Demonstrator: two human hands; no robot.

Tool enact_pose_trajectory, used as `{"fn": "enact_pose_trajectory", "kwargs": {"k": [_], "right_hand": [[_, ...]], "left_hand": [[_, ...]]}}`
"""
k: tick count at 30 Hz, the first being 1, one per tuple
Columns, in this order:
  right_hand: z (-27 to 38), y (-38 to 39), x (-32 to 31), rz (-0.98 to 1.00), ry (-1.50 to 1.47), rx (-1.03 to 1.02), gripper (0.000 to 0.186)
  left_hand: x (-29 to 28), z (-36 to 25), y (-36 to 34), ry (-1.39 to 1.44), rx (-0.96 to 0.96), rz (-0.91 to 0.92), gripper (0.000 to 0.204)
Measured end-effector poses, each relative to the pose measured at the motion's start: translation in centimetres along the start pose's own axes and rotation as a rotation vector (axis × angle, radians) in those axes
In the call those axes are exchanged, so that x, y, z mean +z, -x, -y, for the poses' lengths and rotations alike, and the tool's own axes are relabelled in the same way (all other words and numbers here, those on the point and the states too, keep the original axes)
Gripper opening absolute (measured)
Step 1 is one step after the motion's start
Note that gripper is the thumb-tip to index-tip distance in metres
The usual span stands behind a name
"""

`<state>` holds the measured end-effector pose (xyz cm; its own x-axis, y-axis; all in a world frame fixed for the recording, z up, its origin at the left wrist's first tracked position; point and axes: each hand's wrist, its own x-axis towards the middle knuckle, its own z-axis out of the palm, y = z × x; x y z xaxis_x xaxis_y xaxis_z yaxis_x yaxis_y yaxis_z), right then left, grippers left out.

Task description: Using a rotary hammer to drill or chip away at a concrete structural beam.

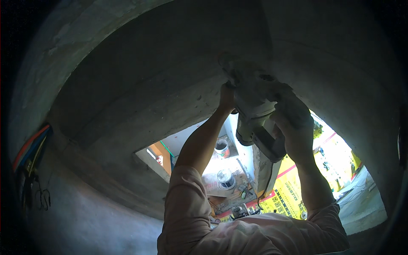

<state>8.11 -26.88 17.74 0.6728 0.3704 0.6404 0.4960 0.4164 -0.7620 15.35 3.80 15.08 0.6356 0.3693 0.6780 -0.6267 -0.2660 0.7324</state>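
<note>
A dust-grey corded power drill, rotary-hammer shaped (254, 111), is raised in front of me against the dim concrete surface (178, 55). My left hand (228, 97) is closed at its front side, where a side handle seems to be; the fingers are mostly in shadow. My right hand (294, 123) wraps round the rear handle. From the drill's lower end a dark cable (269, 182) hangs towards the floor. The front end of the drill fades into shadow, so I cannot tell whether a bit touches the concrete.
A bundle of coloured wires (35, 148) sticks out at the left. Far below, a dark-filled bucket (222, 147) and a pale container (226, 178) stand among scattered tools. Yellow printed sheeting (289, 191) covers the floor at the lower right.
</note>
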Motion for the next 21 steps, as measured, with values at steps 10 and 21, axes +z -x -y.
{"fn": "enact_pose_trajectory", "kwargs": {"k": [10,21], "right_hand": [[0.8,-0.1,0.8,0.021,-0.022,0.014,0.009],[2.9,-0.6,3.4,0.022,0.027,0.019,0.022]], "left_hand": [[-1.1,3.4,-0.8,-0.229,0.338,0.033,0.024],[-3.9,0.7,-0.3,-0.590,0.328,-0.051,0.021]]}}
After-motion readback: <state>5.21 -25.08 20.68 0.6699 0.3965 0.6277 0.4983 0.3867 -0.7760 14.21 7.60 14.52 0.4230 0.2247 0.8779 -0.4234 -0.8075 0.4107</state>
